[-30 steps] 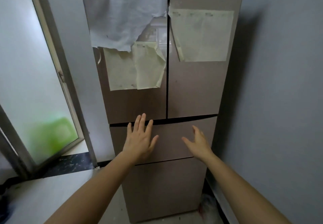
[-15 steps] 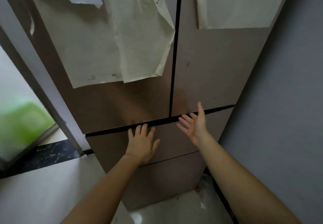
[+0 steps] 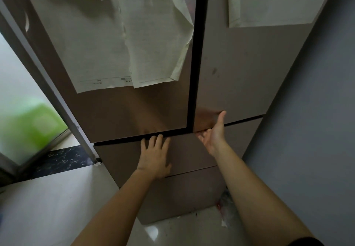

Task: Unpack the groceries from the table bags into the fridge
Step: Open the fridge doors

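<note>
A tall brown fridge (image 3: 240, 69) fills the view, with two upper doors and two drawers below. My left hand (image 3: 154, 155) lies flat on the top drawer front (image 3: 119, 155), fingertips at the dark gap under the left upper door (image 3: 123, 111). My right hand (image 3: 213, 134) is at the bottom edge of the right upper door, palm turned up, fingers reaching into the gap beneath it, thumb pointing up against the door face. Neither hand holds anything. No groceries or bags are in view.
Several sheets of paper (image 3: 153, 40) hang on the upper doors. A grey wall (image 3: 311, 130) stands close on the right. A frosted glass door (image 3: 23, 111) with a metal frame is at the left. Crumpled plastic (image 3: 224, 209) lies on the pale tiled floor by the fridge's right foot.
I have come closer to the fridge. My left hand slid up the drawer front to the gap. My right hand rose and turned, its fingers now under the right door's edge.
</note>
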{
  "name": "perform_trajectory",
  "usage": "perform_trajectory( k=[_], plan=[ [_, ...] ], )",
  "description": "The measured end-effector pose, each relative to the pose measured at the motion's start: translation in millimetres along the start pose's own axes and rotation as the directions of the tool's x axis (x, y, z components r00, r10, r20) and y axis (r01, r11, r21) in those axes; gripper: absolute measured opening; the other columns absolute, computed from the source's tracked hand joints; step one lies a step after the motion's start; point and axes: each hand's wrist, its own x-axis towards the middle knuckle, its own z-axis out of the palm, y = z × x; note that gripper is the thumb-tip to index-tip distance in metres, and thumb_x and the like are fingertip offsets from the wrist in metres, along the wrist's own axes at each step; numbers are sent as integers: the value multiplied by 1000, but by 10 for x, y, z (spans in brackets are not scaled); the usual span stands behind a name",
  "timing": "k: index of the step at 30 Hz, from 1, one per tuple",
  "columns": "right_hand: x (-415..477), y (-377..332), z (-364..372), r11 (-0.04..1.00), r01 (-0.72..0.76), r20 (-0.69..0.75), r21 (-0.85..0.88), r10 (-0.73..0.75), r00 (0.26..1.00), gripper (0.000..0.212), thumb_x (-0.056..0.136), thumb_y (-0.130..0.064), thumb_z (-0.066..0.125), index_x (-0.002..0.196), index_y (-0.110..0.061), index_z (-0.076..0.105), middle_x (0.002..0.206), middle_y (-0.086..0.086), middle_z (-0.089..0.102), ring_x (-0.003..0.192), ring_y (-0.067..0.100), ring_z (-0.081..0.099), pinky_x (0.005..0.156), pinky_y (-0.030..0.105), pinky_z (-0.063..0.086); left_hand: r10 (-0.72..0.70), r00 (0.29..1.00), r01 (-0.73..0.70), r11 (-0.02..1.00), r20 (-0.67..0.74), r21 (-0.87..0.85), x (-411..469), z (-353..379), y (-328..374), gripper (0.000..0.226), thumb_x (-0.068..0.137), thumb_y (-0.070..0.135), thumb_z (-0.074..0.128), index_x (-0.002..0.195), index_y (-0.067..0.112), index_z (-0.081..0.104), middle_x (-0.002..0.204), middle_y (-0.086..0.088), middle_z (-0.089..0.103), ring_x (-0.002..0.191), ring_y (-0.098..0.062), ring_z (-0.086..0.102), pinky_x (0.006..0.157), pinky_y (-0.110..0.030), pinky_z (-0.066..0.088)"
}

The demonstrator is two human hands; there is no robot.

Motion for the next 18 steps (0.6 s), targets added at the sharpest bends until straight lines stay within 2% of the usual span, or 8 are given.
perform_trajectory(
  k=[5,7,9,11,13,16,18],
  plan=[
    [-290,-5,-380,992,36,-39,-120,-41,998,110,65,-94,26,152,-27,35,145,4,54,131,26,52,113,47,39,-36,999,36,999,21,9,-9,-12,62,90,90,58,47,157,18,3,162,-13,7,149,-35,7,120,-60,3],
    [-406,-75,-568,992,11,-23,-122,-14,1000,111,64,-93,31,154,-28,32,148,5,51,132,26,51,113,49,39,-74,997,74,997,24,-24,3,-69,116,83,91,59,45,156,17,13,159,-13,16,146,-35,14,119,-60,8],
    [-524,-172,-745,994,-5,-17,-112,3,1000,102,75,-89,33,155,-25,30,149,9,50,132,28,51,111,49,40,-157,987,150,973,-24,-173,52,-165,200,66,96,56,40,147,16,34,150,-13,31,138,-35,27,116,-57,19],
    [-645,-271,-926,992,-2,-30,-129,-2,1000,89,86,-80,35,153,-22,33,143,11,53,127,30,53,109,50,42,-279,958,214,844,-61,-492,115,-314,347,50,102,49,36,134,13,52,139,-14,45,129,-36,38,109,-53,31],
    [-772,-362,-1104,987,18,-43,-160,-26,999,76,92,-73,38,150,-22,38,127,10,61,117,30,59,107,52,44,-321,941,139,653,-107,-745,173,-507,587,45,105,42,34,128,12,58,133,-17,53,124,-35,43,105,-48,38],
    [-997,-497,-1328,982,23,-61,-190,-35,998,56,97,-62,43,143,-29,49,119,6,67,109,28,65,94,51,55,-256,947,-70,428,-194,-901,177,-908,1093,47,106,41,33,140,14,50,140,-13,50,131,-28,43,112,-43,35],
    [-1129,-594,-1483,976,42,-85,-213,-61,995,48,100,-57,41,138,-30,51,112,1,69,98,21,69,71,37,59,-195,953,-176,269,-232,-947,126,-1202,1455,52,106,44,31,149,16,39,149,-6,43,139,-21,38,117,-41,30]
  ],
)
